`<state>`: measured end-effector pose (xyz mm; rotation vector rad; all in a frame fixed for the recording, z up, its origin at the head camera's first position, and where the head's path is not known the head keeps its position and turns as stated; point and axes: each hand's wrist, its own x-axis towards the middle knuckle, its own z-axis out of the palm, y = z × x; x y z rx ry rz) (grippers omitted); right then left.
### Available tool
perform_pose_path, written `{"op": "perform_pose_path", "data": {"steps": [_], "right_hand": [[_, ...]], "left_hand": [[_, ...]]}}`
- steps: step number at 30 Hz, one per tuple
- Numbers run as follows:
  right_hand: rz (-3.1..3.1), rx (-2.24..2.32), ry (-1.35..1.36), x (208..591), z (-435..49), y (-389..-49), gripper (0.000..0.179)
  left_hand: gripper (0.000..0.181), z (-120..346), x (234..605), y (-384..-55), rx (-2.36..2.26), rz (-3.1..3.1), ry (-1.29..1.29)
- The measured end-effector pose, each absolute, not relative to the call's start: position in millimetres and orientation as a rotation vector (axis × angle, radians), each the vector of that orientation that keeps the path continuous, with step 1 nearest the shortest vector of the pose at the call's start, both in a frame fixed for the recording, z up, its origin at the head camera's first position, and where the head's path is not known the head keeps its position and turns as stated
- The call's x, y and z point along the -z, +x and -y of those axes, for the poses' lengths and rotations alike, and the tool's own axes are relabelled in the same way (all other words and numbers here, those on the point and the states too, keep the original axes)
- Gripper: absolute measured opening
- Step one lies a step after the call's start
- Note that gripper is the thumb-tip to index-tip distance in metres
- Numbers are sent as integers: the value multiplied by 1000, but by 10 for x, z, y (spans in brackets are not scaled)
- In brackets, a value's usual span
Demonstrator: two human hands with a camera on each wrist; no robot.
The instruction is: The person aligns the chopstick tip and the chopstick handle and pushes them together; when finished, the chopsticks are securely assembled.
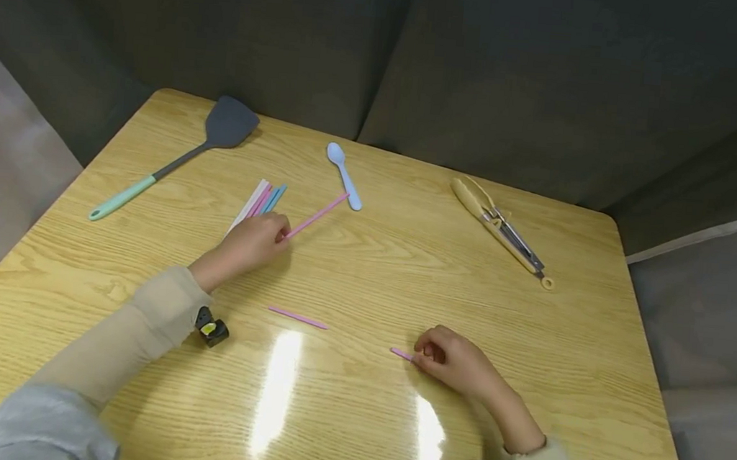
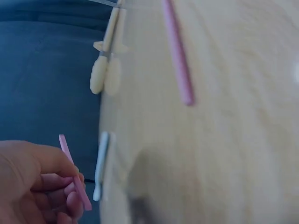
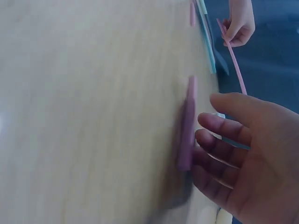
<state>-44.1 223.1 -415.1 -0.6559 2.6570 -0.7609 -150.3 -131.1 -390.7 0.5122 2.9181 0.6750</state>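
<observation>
My left hand (image 1: 257, 241) pinches a long pink straw (image 1: 315, 216) that slants up to the right, just off the table. The left wrist view shows the same pink straw (image 2: 74, 173) held between the fingers of that left hand (image 2: 39, 186). Beside this hand lies a bundle of white, pink and blue straws (image 1: 260, 201). My right hand (image 1: 446, 357) rests on the table near the front. Its loosely curled fingertips (image 3: 205, 140) touch the end of a short pink straw piece (image 1: 401, 352) (image 3: 187, 126) that lies flat. A second short pink piece (image 1: 298, 317) (image 2: 177, 51) lies between the hands.
On the wooden table (image 1: 593, 349) lie a grey spatula with a mint handle (image 1: 179, 157) at the back left, a light blue spoon (image 1: 344, 176) at the back middle, and cream tongs (image 1: 501, 230) at the back right. Dark cloth walls stand behind the table.
</observation>
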Motion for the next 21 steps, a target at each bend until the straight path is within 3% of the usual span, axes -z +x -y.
{"op": "perform_pose_path", "data": {"steps": [7, 21], "right_hand": [[-2708, 631, -759, 4226, -2203, -359, 21], [-2787, 647, -700, 4156, -2224, -481, 12]], "left_hand": [[11, 1413, 4054, -1503, -678, -2954, 405], [13, 1504, 4165, -1467, -637, -2971, 328]]}}
